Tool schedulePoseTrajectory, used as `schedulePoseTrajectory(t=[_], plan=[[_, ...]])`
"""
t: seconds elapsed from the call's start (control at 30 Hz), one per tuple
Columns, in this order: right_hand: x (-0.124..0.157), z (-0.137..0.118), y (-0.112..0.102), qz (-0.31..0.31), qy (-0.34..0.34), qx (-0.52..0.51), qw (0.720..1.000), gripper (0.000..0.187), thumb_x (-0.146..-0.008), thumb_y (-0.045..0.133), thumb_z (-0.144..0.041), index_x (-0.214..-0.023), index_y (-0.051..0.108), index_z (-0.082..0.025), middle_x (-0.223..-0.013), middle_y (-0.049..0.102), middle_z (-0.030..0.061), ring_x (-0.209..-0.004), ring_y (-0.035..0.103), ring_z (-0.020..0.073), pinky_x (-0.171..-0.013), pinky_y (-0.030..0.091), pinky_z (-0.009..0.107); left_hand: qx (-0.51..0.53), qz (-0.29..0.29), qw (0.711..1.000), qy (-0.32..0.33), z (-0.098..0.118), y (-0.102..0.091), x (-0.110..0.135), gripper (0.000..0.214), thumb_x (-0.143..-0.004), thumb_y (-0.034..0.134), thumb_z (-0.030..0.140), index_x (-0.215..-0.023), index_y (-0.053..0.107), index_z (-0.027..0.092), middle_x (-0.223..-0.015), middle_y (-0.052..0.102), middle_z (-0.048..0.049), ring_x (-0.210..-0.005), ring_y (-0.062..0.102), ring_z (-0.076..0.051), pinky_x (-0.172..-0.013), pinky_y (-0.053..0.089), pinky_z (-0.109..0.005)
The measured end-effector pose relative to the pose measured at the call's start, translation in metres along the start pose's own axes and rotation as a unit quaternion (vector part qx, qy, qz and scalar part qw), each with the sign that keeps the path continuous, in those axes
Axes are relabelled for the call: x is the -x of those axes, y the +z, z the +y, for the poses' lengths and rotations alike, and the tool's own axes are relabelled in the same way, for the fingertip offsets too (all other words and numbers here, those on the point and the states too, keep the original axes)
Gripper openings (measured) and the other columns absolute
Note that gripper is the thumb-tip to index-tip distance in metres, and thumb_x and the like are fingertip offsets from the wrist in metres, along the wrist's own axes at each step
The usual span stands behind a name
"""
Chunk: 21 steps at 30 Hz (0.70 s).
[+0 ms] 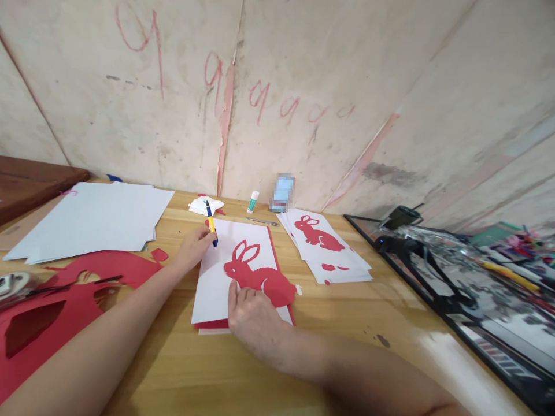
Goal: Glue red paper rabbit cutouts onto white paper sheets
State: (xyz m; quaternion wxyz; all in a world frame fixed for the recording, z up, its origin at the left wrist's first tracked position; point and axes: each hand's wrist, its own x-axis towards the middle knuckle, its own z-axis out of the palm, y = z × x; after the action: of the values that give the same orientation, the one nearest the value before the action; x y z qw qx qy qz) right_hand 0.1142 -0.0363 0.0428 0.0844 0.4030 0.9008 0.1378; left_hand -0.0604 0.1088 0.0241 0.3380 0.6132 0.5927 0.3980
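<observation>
A red paper rabbit cutout (277, 283) lies on a white sheet (217, 289), with red paper showing beneath the sheet's edges. My right hand (258, 323) rests over the sheet's lower part. Its index finger is stretched against the rabbit below the head, and the other fingers are curled with nothing visible in them. At the sheet's upper left edge is my left hand (199, 245), its fingers closed around a slim yellow and dark blue pen (211, 223) that points away from me. The left fingertips are partly hidden.
To the right lie papers with another red rabbit (318, 236). Behind are a glue stick (253, 202), a blurred phone (282, 193), tweezers (263, 221) and a crumpled tissue (203, 205). White sheets (99, 216) and red paper scraps (125, 266) are left; a cluttered black-framed surface (433, 312) borders the right.
</observation>
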Motion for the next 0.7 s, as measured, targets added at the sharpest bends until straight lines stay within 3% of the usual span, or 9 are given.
schedulePoseTrajectory(t=[0.17,0.23,0.33,0.43,0.53,0.7], plan=[[-0.009,0.001,0.002,-0.022,-0.029,-0.004,0.999,0.048,-0.084,0.049,-0.007,-0.13,0.053,0.004,-0.091,0.072,0.0242,-0.069,0.066,0.027,-0.052,0.052,0.038,-0.04,-0.033,0.998,0.024,0.004,0.005,0.006,0.029,-0.077,0.051,0.047,-0.067,0.058,0.02,-0.063,0.052,0.0026,-0.065,0.05,-0.017,-0.058,0.033,-0.028],[-0.01,0.003,0.0,-0.02,-0.014,-0.048,0.999,0.05,-0.089,0.056,-0.029,-0.126,0.054,0.005,-0.093,0.071,0.0252,-0.074,0.067,0.0297,-0.056,0.053,0.041,-0.042,-0.041,0.998,0.03,0.007,0.006,0.009,0.03,-0.078,0.051,0.047,-0.065,0.057,0.02,-0.06,0.048,0.0036,-0.061,0.047,-0.015,-0.056,0.032,-0.027],[-0.009,0.016,-0.011,-0.027,0.012,-0.139,0.99,0.076,-0.083,0.057,-0.064,-0.123,0.056,0.001,-0.093,0.071,0.0233,-0.078,0.067,0.0325,-0.061,0.052,0.043,-0.035,-0.048,0.997,0.048,0.009,0.009,0.012,0.029,-0.078,0.051,0.046,-0.064,0.056,0.021,-0.058,0.046,0.0041,-0.059,0.044,-0.015,-0.055,0.031,-0.027],[-0.007,0.044,-0.028,-0.026,0.035,-0.208,0.977,0.057,-0.092,0.05,-0.058,-0.117,0.06,-0.008,-0.094,0.072,0.0177,-0.081,0.067,0.029,-0.064,0.048,0.037,-0.013,-0.054,0.997,0.052,0.009,0.01,0.013,0.028,-0.078,0.052,0.046,-0.065,0.057,0.021,-0.06,0.05,0.0034,-0.061,0.047,-0.015,-0.056,0.033,-0.027],[-0.011,0.077,-0.036,0.029,0.103,-0.274,0.956,0.035,-0.099,0.043,-0.043,-0.109,0.062,-0.016,-0.094,0.072,0.0107,-0.081,0.066,0.0218,-0.069,0.043,0.031,0.011,-0.07,0.996,0.047,0.011,0.011,0.014,0.028,-0.079,0.053,0.045,-0.066,0.057,0.02,-0.06,0.051,0.0035,-0.06,0.047,-0.014,-0.056,0.033,-0.027],[-0.032,0.117,-0.006,0.096,0.174,-0.356,0.913,0.028,-0.097,0.046,-0.039,-0.102,0.066,-0.02,-0.093,0.071,0.0051,-0.08,0.062,0.0161,-0.068,0.039,0.026,0.038,-0.085,0.994,0.05,0.016,0.013,0.017,0.029,-0.08,0.053,0.046,-0.073,0.062,0.02,-0.068,0.06,0.0011,-0.065,0.053,-0.016,-0.061,0.038,-0.027]])
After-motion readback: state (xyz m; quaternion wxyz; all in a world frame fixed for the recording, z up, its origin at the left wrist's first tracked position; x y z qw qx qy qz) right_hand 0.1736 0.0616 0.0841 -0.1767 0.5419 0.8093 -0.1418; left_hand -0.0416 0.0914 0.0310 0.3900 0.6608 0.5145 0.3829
